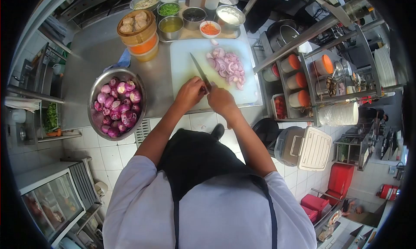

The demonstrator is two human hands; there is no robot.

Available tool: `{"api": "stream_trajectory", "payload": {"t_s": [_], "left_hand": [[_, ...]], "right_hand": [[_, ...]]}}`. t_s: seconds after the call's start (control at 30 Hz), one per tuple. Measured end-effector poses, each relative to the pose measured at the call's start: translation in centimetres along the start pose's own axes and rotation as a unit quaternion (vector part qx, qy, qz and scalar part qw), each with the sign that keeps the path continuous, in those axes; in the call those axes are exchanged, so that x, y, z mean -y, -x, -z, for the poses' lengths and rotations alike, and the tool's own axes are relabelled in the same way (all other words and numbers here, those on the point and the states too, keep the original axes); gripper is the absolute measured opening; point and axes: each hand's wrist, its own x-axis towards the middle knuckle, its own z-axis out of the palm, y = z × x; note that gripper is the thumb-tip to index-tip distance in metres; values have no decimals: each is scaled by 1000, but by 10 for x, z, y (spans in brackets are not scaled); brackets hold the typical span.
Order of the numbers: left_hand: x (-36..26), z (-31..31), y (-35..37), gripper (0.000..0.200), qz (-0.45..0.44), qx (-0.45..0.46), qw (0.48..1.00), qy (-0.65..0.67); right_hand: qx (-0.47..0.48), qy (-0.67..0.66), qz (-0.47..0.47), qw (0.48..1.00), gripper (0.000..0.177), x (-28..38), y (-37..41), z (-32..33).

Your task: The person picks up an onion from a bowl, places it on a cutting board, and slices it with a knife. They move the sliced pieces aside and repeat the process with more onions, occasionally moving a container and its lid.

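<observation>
Steel knife (198,68) clamped in right hand (222,101) grip | left hand (189,93) pinching onion (203,90) beside blade

pale grey short-sleeved shirt (143,205), black apron (195,162) with dark straps (176,223)

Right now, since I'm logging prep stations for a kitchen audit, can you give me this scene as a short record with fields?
left hand: on the near edge of the cutting board, beside the knife; what it holds is hidden
right hand: grip closed on the knife handle, blade pointing away
cut so far: onion slices piled on the board's right side
to the left: metal bowl of whole purple onions
behind board: small containers of ingredients
</observation>
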Motion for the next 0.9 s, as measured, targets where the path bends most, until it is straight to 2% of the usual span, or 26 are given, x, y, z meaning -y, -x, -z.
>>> {"api": "stream_trajectory", "payload": {"t_s": [0.1,0.2,0.3,0.4,0.57,0.73,0.83,0.9], "left_hand": [[3,-3,1,25,6,-12,1000,-9],[4,-1,-1,23,5,-16,1000,-5],[5,0,-2,22,1,-3,1000,11],[3,0,-1,22,9,-4,1000,22],[6,0,-1,24,14,-8,1000,11],[2,4,-2,23,12,-4,1000,26],[6,-1,-1,23,18,-1,999,34],[7,0,-1,24,20,0,999,34]], "right_hand": [[-16,5,-40,999,27,8,5,-18],[-29,-56,-31,998,27,3,-7,-22],[-8,-13,-16,1000,28,-1,-12,-8],[40,-25,-55,997,28,13,1,11],[-29,-34,-23,999,28,0,-4,-34],[-4,-33,-15,999,27,2,-8,1],[63,-48,-36,996,28,6,0,14],[39,-36,-26,998,29,8,7,9]]}}
